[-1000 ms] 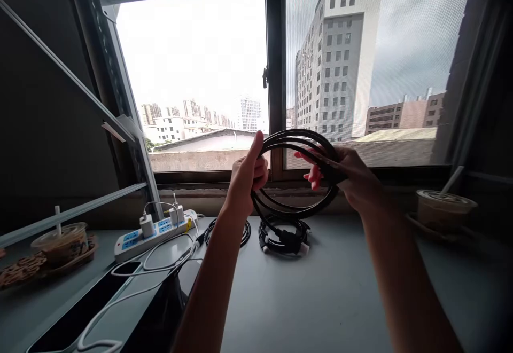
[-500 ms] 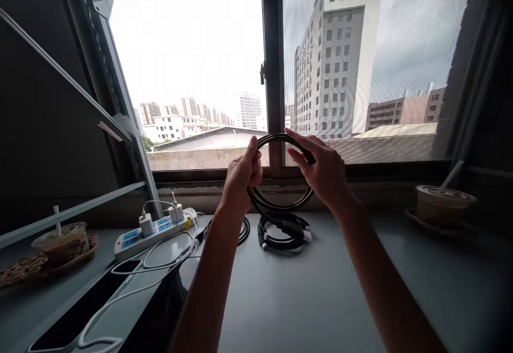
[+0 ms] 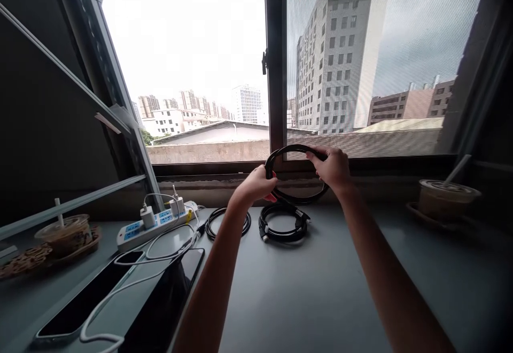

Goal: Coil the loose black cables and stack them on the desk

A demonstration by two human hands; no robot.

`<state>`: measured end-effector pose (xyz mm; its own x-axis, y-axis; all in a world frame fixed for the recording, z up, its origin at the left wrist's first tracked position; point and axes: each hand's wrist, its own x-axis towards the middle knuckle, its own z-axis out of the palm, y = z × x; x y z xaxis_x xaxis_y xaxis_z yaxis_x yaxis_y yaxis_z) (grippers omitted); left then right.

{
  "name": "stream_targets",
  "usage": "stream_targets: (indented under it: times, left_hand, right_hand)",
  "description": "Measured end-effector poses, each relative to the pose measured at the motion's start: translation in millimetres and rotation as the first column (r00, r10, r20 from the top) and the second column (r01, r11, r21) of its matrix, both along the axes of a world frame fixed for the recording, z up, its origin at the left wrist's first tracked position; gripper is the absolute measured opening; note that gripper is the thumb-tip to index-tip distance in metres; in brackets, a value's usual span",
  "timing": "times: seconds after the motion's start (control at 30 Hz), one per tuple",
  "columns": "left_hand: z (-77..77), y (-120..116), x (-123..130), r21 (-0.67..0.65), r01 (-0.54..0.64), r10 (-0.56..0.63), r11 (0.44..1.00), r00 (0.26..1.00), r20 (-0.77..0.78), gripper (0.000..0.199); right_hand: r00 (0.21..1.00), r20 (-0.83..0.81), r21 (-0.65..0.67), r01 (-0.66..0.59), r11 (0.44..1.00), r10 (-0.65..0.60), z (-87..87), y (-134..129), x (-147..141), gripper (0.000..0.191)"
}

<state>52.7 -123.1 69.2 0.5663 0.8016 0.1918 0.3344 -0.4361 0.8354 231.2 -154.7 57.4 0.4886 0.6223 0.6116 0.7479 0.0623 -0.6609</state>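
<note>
Fingers of the left hand (image 3: 258, 185) are closed around the left side of a coiled black cable (image 3: 297, 148), while the right hand (image 3: 333, 169) pinches its upper right side between thumb and fingers. The loop hangs upright between the hands, above the far part of the grey table (image 3: 296, 294) and in front of the lower window frame (image 3: 192, 170).

Below it, a black cable coil with connectors (image 3: 284, 237) lies flat, near the far edge of the table. Just left of that, a thinner black cable coil (image 3: 247, 225) lies partly behind the left forearm. The tabletop stretches from these coils toward the near side, between the forearms, and also runs right toward the far right cup.

At left, a white power strip (image 3: 130, 242) with blue sockets holds two white chargers (image 3: 147, 217); white cables trail over a phone (image 3: 90, 297) and toward a glossy black panel (image 3: 160, 294), whose edges bound the room left of the left forearm.

On the far left, a clear plastic cup (image 3: 66, 235) with a straw holds a brown drink and sits on a brown tray (image 3: 76, 255). At right, a lidded cup (image 3: 444, 203) with a straw, its contents brownish, stands on a dark saucer (image 3: 420, 218).
</note>
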Motion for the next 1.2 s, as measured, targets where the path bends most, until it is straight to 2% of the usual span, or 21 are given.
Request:
stream_targets:
  times: [0.1,0.17,0.33,0.47,0.63,0.73,0.97,1.1,1.2]
  left_hand:
    - [-15.4,16,7,-0.059,-0.006,-0.002,0.998,0.991,-0.131,0.016]
    - [-24.4,26,10,-0.067,-0.058,0.041,0.996,0.971,-0.235,0.026]
    - [-38.4,41,16,0.099,-0.227,0.247,0.969,0.865,-0.437,0.045]
    - [-57.0,46,27,0.248,-0.292,0.382,0.924,0.743,-0.549,0.044]
    - [-91.0,52,39,0.307,-0.278,0.415,0.91,0.617,-0.669,0.039]
    - [-102.0,55,43,0.34,-0.256,0.425,0.905,0.569,-0.704,0.035]
    - [-96.0,52,46,0.392,-0.209,0.442,0.896,0.5,-0.745,0.028]
    - [-95.9,48,45,0.45,-0.226,0.502,0.864,0.455,-0.736,0.033]
    - [-99.5,48,45,0.453,-0.212,0.497,0.866,0.462,-0.735,0.037]
  right_hand:
    - [0.998,-0.048,-0.173,-0.036,0.984,0.028,-10.5,9,4,0.035]
    - [0.996,-0.07,-0.295,-0.065,0.953,0.047,-16.4,13,8,0.034]
    - [0.99,-0.128,-0.549,-0.124,0.827,0.064,-29.2,23,17,0.044]
    - [0.989,-0.137,-0.677,-0.134,0.724,0.055,-49.3,37,15,0.039]
    - [0.994,-0.1,-0.812,-0.109,0.574,0.048,-76.6,51,7,0.027]
    - [0.996,-0.057,-0.857,-0.081,0.509,0.064,-78.8,52,5,0.023]
    - [0.996,0.025,-0.889,-0.019,0.457,0.09,-62.8,42,5,0.029]
    - [0.992,0.024,-0.892,-0.034,0.451,0.122,-64.9,42,3,0.029]
    - [0.991,0.039,-0.89,-0.023,0.455,0.126,-67.0,43,1,0.029]
